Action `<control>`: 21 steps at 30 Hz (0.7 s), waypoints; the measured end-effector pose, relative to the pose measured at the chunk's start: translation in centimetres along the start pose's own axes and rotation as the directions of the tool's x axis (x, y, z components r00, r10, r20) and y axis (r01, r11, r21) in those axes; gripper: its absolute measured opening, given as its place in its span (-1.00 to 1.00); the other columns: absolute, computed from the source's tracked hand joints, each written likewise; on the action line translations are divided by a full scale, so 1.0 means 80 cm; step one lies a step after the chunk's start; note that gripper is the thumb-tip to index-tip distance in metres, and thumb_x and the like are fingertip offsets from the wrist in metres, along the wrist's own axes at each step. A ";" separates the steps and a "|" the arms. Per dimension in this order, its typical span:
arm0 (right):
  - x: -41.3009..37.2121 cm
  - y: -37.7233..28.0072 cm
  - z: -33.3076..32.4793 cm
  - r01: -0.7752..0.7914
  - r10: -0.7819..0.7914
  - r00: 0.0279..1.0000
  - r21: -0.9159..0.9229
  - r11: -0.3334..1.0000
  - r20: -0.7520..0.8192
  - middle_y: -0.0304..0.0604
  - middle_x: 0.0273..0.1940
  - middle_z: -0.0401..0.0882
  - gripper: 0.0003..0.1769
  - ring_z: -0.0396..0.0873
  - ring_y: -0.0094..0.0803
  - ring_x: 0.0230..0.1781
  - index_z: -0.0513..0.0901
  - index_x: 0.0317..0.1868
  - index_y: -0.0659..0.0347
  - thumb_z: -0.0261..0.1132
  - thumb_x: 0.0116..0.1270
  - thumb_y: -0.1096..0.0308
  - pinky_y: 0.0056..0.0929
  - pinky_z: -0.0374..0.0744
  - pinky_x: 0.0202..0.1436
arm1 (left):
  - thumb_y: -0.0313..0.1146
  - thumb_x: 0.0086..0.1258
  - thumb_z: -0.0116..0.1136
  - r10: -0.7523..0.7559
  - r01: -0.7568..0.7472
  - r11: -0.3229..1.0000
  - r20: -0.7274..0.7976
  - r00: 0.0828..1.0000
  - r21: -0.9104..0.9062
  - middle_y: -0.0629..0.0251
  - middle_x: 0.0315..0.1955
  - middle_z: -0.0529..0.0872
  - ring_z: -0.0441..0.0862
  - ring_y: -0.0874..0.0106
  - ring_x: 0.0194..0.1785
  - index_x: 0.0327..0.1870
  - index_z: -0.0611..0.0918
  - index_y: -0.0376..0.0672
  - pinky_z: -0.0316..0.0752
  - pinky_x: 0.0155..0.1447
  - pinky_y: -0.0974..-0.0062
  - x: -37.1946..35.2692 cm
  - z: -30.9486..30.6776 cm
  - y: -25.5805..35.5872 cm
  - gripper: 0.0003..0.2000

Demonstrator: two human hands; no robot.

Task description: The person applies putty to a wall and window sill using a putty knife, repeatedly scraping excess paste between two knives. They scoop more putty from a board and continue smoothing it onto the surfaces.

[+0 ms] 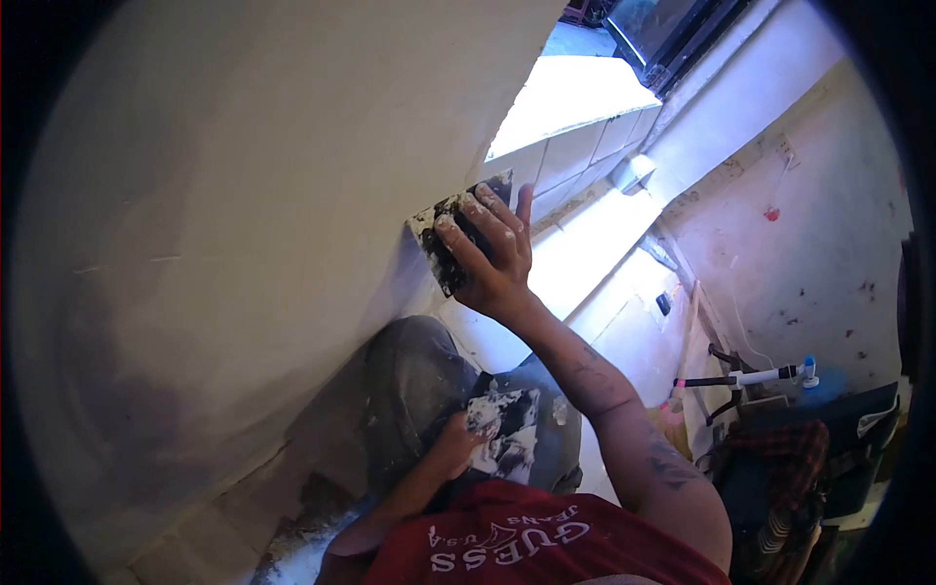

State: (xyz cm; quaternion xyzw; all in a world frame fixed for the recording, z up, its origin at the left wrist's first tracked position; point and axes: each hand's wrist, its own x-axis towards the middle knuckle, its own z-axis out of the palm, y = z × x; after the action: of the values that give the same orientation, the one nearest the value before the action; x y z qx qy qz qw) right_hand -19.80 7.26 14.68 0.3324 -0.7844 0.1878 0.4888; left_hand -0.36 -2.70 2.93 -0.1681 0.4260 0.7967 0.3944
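Observation:
My right hand (492, 258) is raised against the pale plastered wall (244, 195). It presses a wide, plaster-smeared dark blade (444, 229) flat to the wall's edge, with the fingers spread over the blade's back. Lower down, my left hand (450, 447) grips a second blade (507, 429) caked with white plaster, held over my bent knee in grey trousers (414, 380). My red shirt (507, 541) fills the bottom of the view.
White tiles (575, 156) and a bright sill run behind the wall's edge, under a dark window frame (673, 34). At the right stand a white pipe with a blue cap (780, 373), dark bags (829, 448) and a stained wall. Rubble lies at the wall's foot (292, 526).

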 end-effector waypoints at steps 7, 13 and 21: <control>-0.042 -0.012 -0.019 0.094 -0.089 0.956 -0.004 0.996 0.281 -0.15 0.02 0.40 -0.55 0.33 -0.19 0.13 0.53 0.00 -0.06 0.26 0.01 0.32 0.25 -0.06 0.30 | -0.67 0.14 -0.02 0.110 -0.083 0.978 0.134 0.985 -0.192 0.21 -0.14 0.53 0.55 0.37 -0.12 -0.01 0.40 -0.27 0.48 0.00 0.34 -0.058 -0.046 0.001 -0.65; -0.117 -0.048 -0.097 -0.342 0.233 0.903 0.277 0.898 0.360 0.00 0.03 0.34 -0.43 0.29 -0.11 0.15 0.39 0.15 -0.04 0.23 0.05 0.40 0.07 0.10 0.27 | -0.46 0.01 0.12 0.724 -0.654 -0.284 0.604 0.333 0.701 0.02 -0.06 0.52 0.43 0.07 0.04 -0.12 0.55 -0.28 0.27 0.16 0.20 -0.076 -0.057 0.004 -0.66; -0.162 -0.105 -0.245 -0.529 0.891 0.052 0.770 -0.358 0.450 -0.07 -0.07 0.49 -0.44 0.52 -0.29 -0.12 0.38 0.06 0.37 0.22 -0.07 0.67 -0.38 0.52 -0.06 | -0.34 0.00 0.17 0.740 -0.024 -0.382 0.322 0.591 0.924 -0.20 0.14 0.26 0.22 -0.07 0.19 0.00 0.51 -0.27 0.10 0.29 0.17 -0.100 0.021 0.031 -0.54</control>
State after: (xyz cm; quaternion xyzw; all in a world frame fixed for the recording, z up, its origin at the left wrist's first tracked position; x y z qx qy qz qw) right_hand 2.58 17.86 11.76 -0.1378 -0.4580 0.8700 0.1200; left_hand 2.91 -6.00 10.12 0.1767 0.9611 0.1940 -0.0862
